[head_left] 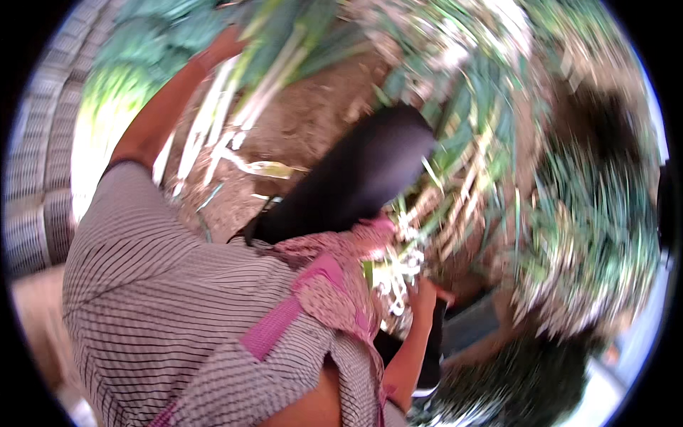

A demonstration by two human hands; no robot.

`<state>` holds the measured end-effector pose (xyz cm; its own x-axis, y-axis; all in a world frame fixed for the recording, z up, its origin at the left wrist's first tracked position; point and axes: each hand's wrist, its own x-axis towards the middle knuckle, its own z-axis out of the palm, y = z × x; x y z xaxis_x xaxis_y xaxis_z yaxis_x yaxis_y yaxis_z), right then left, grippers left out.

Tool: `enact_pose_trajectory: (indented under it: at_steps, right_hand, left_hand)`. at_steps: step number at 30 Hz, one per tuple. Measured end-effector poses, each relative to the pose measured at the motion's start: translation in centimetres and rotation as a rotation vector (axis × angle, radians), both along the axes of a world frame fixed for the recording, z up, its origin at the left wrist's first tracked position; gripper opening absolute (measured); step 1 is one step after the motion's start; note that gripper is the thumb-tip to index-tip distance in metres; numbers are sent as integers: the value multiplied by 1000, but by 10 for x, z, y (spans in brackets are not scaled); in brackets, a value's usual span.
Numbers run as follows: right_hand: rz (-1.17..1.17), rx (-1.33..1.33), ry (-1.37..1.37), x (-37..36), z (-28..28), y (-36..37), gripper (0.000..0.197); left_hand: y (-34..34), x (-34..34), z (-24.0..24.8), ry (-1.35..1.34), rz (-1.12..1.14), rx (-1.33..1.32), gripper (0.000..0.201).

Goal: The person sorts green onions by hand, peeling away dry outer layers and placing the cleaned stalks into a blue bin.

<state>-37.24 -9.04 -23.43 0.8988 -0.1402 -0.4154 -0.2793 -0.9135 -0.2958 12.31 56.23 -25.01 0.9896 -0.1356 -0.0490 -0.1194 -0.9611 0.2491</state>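
My left hand (226, 44) is stretched far out to the upper left, against the green leaves of several loose spring onions (267, 92). Their white stems point back toward me over bare soil. Leaves and blur hide its fingers, so its grip does not show. Low on the right, beside my bent leg, my right hand (425, 292) is next to a patch of pale stems and peelings (398, 277). Motion smears its fingers, and I cannot make out whether they hold anything. My dark-clad knee (370, 153) rises between the two hands.
Neat green bundles (124, 92) are stacked at the far left beside a grey woven wall or crate (46, 142). Untrimmed spring onions (473, 156) with dry yellowed stalks lie right of my knee. A large upright heap (590, 235) stands farther right. Brown soil (313, 107) shows between.
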Motion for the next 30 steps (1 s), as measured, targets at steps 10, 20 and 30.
enact_pose_trajectory:
  at_steps: [10, 20, 30]
  right_hand:
    - [-204, 823, 482, -26, -118, 121, 48]
    - [-396, 1377, 706, -106, -183, 144, 55]
    - [8, 950, 505, -7, -161, 84, 51]
  left_hand:
    - [-190, -234, -131, 917, -566, -92, 35]
    - [-169, -303, -84, 972, 74, -100, 27]
    - [-149, -503, -145, 846, 141, -480, 22]
